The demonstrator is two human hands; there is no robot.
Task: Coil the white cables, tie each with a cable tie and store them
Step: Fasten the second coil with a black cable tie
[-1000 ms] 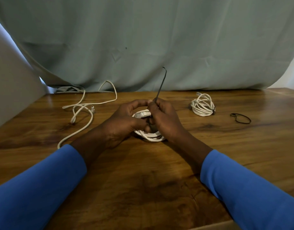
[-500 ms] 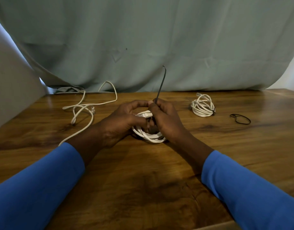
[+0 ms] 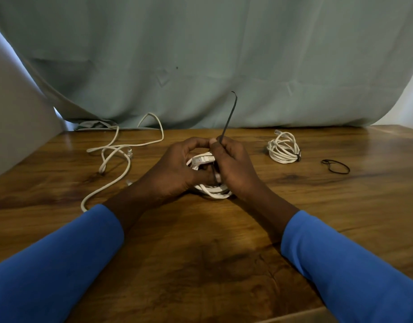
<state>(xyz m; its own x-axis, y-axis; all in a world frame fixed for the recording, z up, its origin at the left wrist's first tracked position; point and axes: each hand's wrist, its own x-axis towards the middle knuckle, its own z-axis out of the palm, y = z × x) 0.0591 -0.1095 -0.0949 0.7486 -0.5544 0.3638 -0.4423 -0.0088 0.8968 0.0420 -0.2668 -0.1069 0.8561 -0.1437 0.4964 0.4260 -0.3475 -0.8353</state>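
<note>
White cable coil sits mid-table, upright betw. both hands, connector showing at top. Black cable tie runs up from coil, free end bent at tip. Left hand closed round coil's left side. Right hand closed on coil's right side, tie pinched at fingertips. Tied coil far right on wooden table; spare black tie beside it, apart. Loose white cable sprawled at left, uncoiled.

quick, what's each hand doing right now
Left hand: closed on the cable coil.
Right hand: closed on the cable tie and coil.
</note>
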